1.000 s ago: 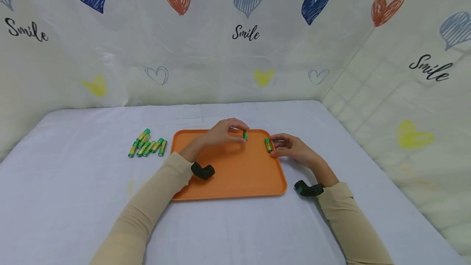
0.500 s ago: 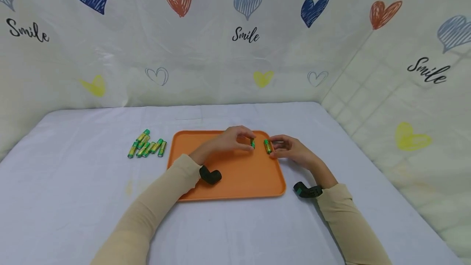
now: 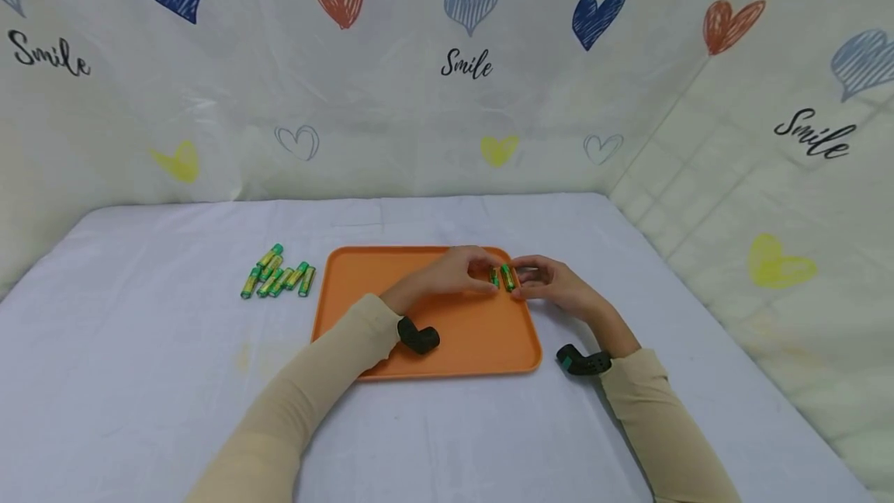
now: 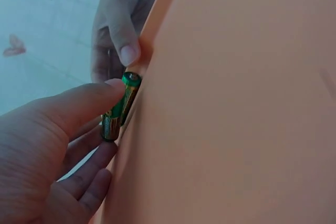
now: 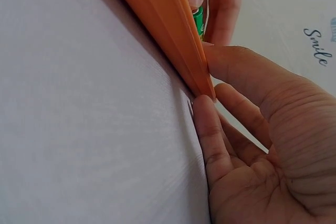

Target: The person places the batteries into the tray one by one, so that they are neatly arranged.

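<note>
My left hand [image 3: 454, 272] pinches a green and gold battery [image 3: 494, 278] between thumb and fingers. It is over the right side of the orange tray [image 3: 447, 340]. Just right of it a second battery [image 3: 507, 278] lies along the tray's right edge. In the left wrist view the held battery [image 4: 109, 128] overlaps the second battery [image 4: 129, 90]; whether they touch, I cannot tell. My right hand [image 3: 559, 284] grips the tray's right rim, thumb [image 5: 231, 59] on the rim and fingers outside it. Only a green bit of battery [image 5: 198, 22] shows in the right wrist view.
Several more batteries [image 3: 279, 274] lie in a loose group on the white-covered table [image 3: 140, 348], left of the tray. A pale curtain [image 3: 391, 91] with printed hearts stands behind the table and along its right side. Each wrist wears a black device [image 3: 419, 337].
The left hand has carried its battery rightwards and slightly towards the tray's near side, up beside the battery at the edge. The right hand has stayed at the rim.
</note>
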`<state>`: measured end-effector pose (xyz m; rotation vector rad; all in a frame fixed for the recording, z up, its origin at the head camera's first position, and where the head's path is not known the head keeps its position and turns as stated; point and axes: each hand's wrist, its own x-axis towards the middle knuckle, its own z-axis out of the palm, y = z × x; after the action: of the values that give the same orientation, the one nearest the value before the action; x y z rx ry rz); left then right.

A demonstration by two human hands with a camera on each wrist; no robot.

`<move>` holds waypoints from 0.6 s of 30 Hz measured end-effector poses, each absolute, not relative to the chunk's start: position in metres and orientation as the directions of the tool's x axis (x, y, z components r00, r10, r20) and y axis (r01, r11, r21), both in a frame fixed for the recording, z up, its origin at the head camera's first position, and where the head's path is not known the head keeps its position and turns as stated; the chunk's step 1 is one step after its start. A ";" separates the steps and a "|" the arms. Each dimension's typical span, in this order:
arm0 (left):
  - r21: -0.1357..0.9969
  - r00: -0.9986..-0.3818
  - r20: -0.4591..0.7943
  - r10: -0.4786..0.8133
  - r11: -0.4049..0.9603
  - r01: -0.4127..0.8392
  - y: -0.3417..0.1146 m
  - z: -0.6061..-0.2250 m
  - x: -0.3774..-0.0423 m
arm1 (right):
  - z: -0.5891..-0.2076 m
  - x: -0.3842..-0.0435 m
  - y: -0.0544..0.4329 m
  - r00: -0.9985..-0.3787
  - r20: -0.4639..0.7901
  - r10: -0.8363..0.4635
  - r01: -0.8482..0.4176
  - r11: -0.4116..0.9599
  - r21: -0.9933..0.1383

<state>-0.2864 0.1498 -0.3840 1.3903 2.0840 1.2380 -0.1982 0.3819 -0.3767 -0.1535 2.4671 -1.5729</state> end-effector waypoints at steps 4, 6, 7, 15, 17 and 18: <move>0.809 -0.466 0.175 0.867 0.143 0.570 0.154 -0.385 -0.284 | -0.376 -0.199 0.381 -0.970 -0.130 -0.205 0.035 0.414 -0.909; 0.809 -0.473 0.169 0.865 0.152 0.568 0.155 -0.385 -0.283 | -0.376 -0.199 0.381 -0.968 -0.133 -0.215 0.033 0.415 -0.909; 0.809 -0.475 0.168 0.864 0.154 0.567 0.156 -0.385 -0.283 | -0.376 -0.199 0.381 -0.968 -0.133 -0.212 0.034 0.417 -0.908; 0.789 -0.483 0.190 0.855 0.160 0.594 0.164 -0.390 -0.284 | -0.375 -0.199 0.381 -0.970 -0.137 -0.202 0.037 0.435 -0.900; 0.784 -0.494 0.183 0.850 0.177 0.595 0.166 -0.391 -0.284 | -0.375 -0.199 0.381 -0.970 -0.143 -0.195 0.043 0.442 -0.896; 0.784 -0.497 0.178 0.849 0.184 0.593 0.166 -0.391 -0.284 | -0.375 -0.199 0.381 -0.971 -0.144 -0.192 0.045 0.444 -0.895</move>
<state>-0.2836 0.1659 -0.3913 1.3729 2.1661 1.2171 -0.1991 0.3814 -0.3750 -0.1282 2.4713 -1.5415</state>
